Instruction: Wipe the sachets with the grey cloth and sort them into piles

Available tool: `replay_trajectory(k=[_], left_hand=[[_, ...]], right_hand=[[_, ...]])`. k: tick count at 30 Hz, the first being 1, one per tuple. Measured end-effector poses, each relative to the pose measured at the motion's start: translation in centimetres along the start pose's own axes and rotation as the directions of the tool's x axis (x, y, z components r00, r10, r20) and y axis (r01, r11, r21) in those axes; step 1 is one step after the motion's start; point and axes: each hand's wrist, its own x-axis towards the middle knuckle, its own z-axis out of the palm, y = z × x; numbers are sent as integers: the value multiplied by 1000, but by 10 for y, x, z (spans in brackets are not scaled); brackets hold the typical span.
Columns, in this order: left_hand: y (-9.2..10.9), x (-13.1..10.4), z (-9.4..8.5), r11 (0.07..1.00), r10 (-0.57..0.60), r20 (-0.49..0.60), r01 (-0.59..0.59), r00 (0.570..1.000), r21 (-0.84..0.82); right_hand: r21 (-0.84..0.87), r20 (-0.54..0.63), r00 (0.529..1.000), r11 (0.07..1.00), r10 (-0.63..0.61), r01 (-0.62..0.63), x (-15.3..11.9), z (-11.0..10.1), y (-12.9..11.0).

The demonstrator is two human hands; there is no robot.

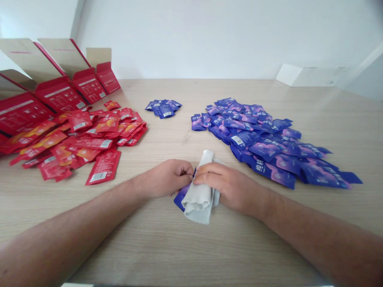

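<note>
Near the middle of the wooden table [143, 239], my left hand [167, 178] is closed, its fingers pinching the edge of a blue-purple packet [179, 198]. My right hand [231, 184] is wrapped round a folded white ribbed cloth [197, 199], which looks like a glove or sock. The cloth lies over part of the packet, so the packet's right side is hidden. Both hands meet at the upper part of the packet.
Red packets [101, 143] are heaped on the left, before open red boxes [60, 93]. Blue-purple packets [266, 145] form a large pile on the right. A smaller blue pile [164, 108] lies farther back. A white box [311, 76] stands at the back right.
</note>
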Motion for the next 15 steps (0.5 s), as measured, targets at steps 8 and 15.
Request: replay_trajectory(k=[8, 15], left_hand=[[0, 0, 1, 1000, 6, -11, -6, 1000, -1], [-4, 3, 0, 999, -51, -70, 50, 996, -15]], right_hand=[[-27, -12, 999, 999, 32, -32, -1, 1, -2], [-223, -59, 990, 965, 129, -139, -2, 0, -14]])
